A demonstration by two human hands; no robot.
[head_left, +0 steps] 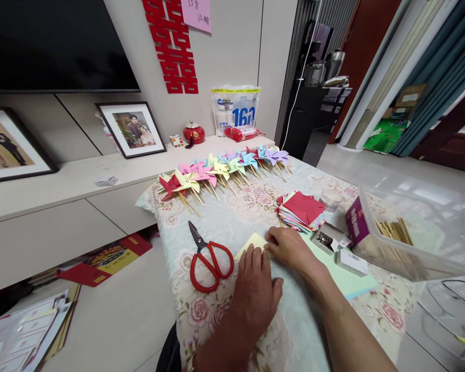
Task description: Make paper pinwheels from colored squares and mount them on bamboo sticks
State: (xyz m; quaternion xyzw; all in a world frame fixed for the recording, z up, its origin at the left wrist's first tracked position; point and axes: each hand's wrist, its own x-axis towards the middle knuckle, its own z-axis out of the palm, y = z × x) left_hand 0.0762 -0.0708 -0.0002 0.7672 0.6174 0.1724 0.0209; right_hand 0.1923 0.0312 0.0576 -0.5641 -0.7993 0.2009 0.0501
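Bag [235,109] with printed "160"

Readable text is sparse. Plastic pack [235,109] at the back of the cabinet top, against the wall: big white "160" on a blue field; smaller print above it is too blurred to read. Red paper cut-out [172,46] on the wall: the Chinese double-happiness sign "囍". Pink note [197,13] on the wall beside it: handwritten, not legible. Purple box [355,221] near the tabletop's right edge: print too small to read.
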